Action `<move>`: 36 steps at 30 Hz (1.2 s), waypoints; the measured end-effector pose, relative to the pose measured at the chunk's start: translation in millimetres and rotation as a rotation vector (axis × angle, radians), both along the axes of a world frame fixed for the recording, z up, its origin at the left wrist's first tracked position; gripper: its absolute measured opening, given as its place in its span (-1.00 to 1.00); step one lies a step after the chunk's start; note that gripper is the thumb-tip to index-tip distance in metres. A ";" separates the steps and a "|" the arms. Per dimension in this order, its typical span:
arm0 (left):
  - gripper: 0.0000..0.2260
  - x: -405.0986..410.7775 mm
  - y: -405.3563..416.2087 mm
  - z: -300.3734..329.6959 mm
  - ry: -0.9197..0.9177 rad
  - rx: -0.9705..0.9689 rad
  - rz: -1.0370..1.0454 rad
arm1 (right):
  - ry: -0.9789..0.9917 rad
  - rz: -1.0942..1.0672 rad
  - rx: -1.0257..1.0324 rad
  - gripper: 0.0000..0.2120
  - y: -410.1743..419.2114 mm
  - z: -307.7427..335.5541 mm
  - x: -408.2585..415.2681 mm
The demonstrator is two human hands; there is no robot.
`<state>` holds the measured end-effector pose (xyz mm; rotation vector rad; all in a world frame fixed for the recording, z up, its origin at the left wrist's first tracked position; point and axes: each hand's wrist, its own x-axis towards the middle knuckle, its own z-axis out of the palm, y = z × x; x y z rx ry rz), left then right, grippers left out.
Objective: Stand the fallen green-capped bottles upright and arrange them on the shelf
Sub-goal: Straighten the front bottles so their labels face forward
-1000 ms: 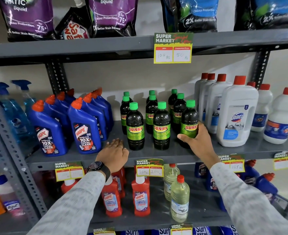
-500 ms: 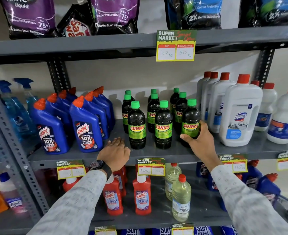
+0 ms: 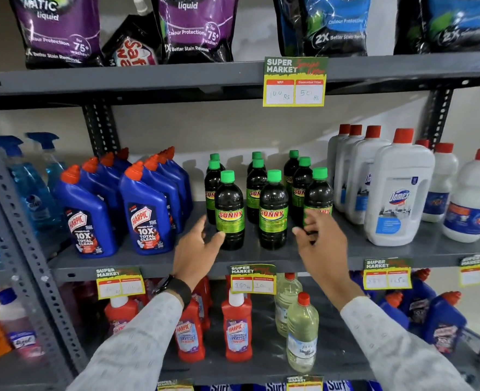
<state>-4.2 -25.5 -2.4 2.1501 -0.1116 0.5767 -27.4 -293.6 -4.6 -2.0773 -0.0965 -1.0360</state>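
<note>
- We find the green-capped bottles (image 3: 272,210) upright in three rows, labels outward for display.
- Our left hand (image 3: 198,249) and right hand (image 3: 322,249) flank them, open, gripping nothing.

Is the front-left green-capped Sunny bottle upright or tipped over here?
Upright. The front-left bottle stands on its base on the shelf, green cap on top, label level. The left hand is open beside it.
</note>
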 end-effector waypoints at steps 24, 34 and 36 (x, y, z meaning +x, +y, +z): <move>-0.29 6.4 13.3 -1.2 -0.083 -0.116 -0.102 | 0.291 0.145 0.069 -0.23 70.1 8.6 17.1; -0.25 20.1 18.5 -5.4 -0.031 -0.154 -0.172 | 0.309 0.134 0.046 -0.29 68.0 5.5 18.4; -0.24 20.7 17.2 -6.6 -0.040 -0.167 -0.168 | 0.313 0.146 0.035 -0.30 66.7 5.3 19.3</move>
